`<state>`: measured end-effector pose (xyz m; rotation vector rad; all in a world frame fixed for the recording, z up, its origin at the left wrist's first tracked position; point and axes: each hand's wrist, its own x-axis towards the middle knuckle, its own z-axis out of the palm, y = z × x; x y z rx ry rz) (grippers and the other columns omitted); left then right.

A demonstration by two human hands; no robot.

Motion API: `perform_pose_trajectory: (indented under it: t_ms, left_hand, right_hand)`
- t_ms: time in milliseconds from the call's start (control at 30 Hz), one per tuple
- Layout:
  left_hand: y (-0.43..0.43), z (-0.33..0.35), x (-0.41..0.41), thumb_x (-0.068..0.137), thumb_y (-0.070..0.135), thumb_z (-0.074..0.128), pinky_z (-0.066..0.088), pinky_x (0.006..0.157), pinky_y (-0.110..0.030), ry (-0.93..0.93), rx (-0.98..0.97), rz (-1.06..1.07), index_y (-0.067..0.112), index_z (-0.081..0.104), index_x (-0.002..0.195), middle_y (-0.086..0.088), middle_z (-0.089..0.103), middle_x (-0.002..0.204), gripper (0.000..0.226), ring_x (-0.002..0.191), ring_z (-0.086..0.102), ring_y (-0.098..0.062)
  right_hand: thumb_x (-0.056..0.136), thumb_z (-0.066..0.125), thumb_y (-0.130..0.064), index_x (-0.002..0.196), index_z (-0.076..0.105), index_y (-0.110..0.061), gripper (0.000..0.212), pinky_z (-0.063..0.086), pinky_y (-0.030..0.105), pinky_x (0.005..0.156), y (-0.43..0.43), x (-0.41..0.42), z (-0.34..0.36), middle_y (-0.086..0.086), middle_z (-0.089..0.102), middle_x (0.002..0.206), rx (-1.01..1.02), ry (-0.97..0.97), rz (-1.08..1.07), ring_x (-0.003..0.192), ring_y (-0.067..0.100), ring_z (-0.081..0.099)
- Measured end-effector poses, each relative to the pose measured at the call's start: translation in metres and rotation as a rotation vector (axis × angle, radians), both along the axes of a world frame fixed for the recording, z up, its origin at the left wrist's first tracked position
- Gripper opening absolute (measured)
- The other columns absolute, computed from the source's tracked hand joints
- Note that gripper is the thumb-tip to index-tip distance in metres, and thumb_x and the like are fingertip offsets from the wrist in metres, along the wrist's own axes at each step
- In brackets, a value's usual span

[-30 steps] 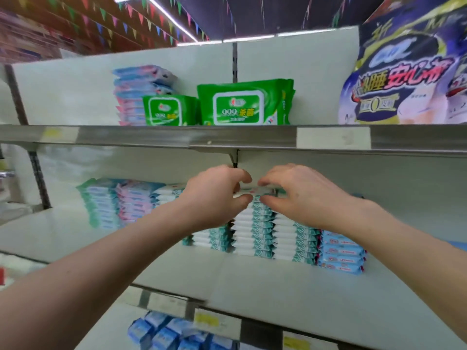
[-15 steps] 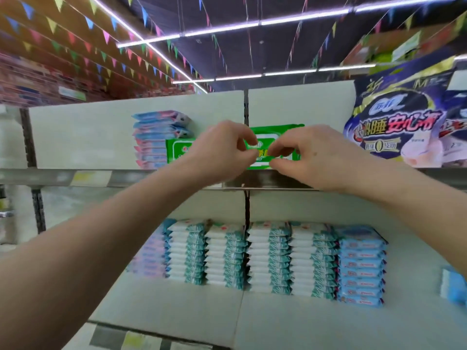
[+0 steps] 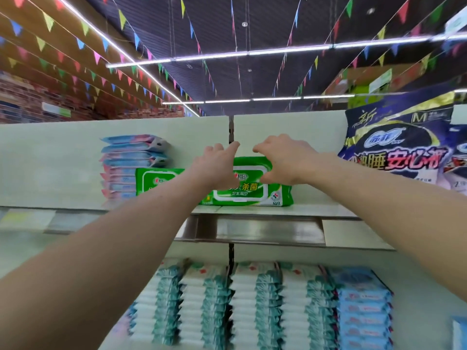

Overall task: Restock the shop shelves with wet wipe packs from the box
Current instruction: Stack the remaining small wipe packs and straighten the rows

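Observation:
A large green wet wipe pack (image 3: 252, 192) stands on the upper shelf (image 3: 278, 210), its front facing me. Both my arms reach up to it. My left hand (image 3: 214, 165) is in front of the pack's left part, fingers stretched up past its top edge and thumb low before its face. My right hand (image 3: 281, 160) hovers at the pack's upper right corner, fingers loosely bent and spread. Neither hand visibly grips anything. A second green pack (image 3: 156, 180) stands to the left, partly hidden by my left forearm. The box is out of view.
A stack of blue and pink packs (image 3: 131, 162) rises at the upper shelf's left. A big dark purple bag (image 3: 401, 147) fills its right. On the shelf below stand rows of teal-and-white packs (image 3: 252, 304) and a blue stack (image 3: 364, 309).
Both hands rose from the teal stacks on the lower shelf to the upper shelf. Their pinched fingertips have spread apart in front of the green pack. My view tilted upward.

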<state>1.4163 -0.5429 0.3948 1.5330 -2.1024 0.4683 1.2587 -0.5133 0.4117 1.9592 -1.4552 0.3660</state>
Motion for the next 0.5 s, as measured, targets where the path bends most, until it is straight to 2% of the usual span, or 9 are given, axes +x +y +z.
perform_pose_trajectory:
  t_ms: [200,367,500]
  left_hand:
    - [-0.023,0.0,0.007,0.077,0.035,0.075,0.04,0.099,-0.045,-0.05,0.019,0.058,0.027,0.007,0.152,-0.013,0.035,0.141,0.101,0.131,0.031,-0.032]
    - [-0.032,0.003,0.007,0.077,0.039,0.075,0.04,0.098,-0.044,-0.126,0.005,0.062,0.029,0.025,0.149,-0.012,0.039,0.131,0.088,0.123,0.035,-0.032]
    - [-0.033,0.002,0.006,0.078,0.042,0.073,0.042,0.094,-0.044,-0.152,-0.022,0.076,0.027,0.032,0.146,-0.011,0.041,0.128,0.08,0.12,0.038,-0.031]
  right_hand:
    - [0.084,0.064,-0.043,0.129,0.043,-0.021,0.054,0.04,0.034,0.071,-0.021,0.003,-0.006,0.002,0.051,0.121,-0.01,0.125,0.0,0.112,0.023,0.047]
    - [0.086,0.065,-0.036,0.127,0.04,-0.016,0.051,0.039,0.032,0.069,-0.028,0.004,-0.01,0.005,0.048,0.118,-0.022,0.147,0.012,0.109,0.023,0.047]
    - [0.086,0.065,-0.034,0.125,0.04,-0.016,0.05,0.039,0.033,0.07,-0.031,0.002,-0.012,0.006,0.047,0.12,-0.013,0.115,0.014,0.111,0.024,0.045]
